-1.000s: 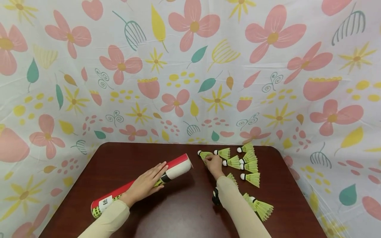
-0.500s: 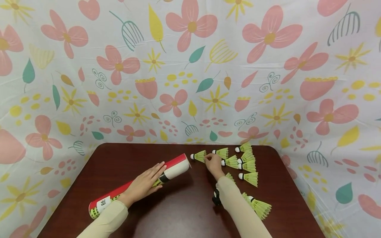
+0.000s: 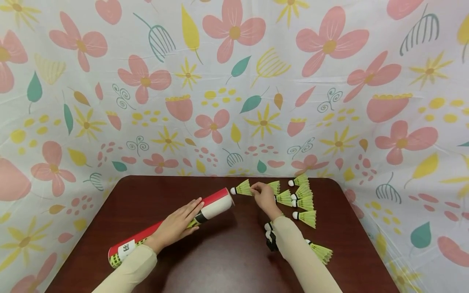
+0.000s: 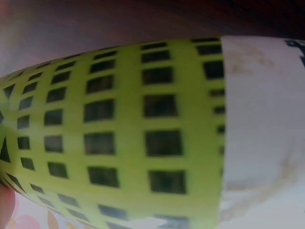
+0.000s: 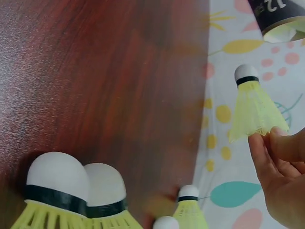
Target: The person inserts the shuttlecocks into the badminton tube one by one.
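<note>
My left hand [image 3: 176, 226] lies over a red, white and yellow-green shuttlecock tube [image 3: 216, 205], fingers across its top and thumb on the near side. The tube slants, its right end farther back. Its checked green side [image 4: 128, 119] fills much of the left wrist view. My right hand [image 3: 264, 199] pinches a yellow shuttlecock [image 3: 242, 188] by the skirt's edge. The white cork points left, close to the tube's right end. In the right wrist view this shuttlecock [image 5: 252, 109] hangs just below the tube's open mouth [image 5: 286, 31], in my thumb and fingers.
Several more yellow shuttlecocks [image 3: 305, 218] lie on the dark brown table [image 3: 220, 264], right of my right hand. Two white-corked ones [image 5: 57, 179] sit beside my right forearm, partly under the sleeve. A floral cloth [image 3: 216, 81] hangs behind the table.
My right hand has lifted the shuttlecock and brought it left, its cork now near the tube's end. The left hand and the tube have hardly moved.
</note>
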`<state>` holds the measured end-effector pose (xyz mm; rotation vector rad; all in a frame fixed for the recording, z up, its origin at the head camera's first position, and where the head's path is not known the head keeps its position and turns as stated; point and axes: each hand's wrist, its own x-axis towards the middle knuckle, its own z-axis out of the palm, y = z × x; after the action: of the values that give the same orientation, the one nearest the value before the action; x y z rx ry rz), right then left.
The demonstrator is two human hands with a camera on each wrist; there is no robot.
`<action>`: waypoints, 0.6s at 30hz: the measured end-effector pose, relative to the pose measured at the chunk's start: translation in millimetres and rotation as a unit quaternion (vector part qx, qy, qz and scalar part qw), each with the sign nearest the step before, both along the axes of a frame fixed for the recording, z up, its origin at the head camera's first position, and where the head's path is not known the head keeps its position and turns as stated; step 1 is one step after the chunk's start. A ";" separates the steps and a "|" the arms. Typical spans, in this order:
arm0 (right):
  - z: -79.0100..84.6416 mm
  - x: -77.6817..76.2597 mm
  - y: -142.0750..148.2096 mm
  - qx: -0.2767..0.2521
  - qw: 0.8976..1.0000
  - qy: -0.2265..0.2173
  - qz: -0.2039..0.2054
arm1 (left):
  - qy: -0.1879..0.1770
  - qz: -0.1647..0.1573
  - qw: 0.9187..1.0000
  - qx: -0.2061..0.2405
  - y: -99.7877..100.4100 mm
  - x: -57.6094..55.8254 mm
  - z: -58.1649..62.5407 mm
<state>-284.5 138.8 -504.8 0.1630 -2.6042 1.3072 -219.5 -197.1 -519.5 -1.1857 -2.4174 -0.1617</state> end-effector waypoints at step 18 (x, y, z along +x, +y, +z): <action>19.3 24.4 0.6 -0.044 0.996 0.068 0.045 | 0.006 0.009 1.000 0.001 -0.6 -1.3 3.5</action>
<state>-260.1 139.5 -485.5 0.3451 -2.4472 1.3859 -220.8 -197.7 -515.9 -1.1591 -2.4169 -0.1520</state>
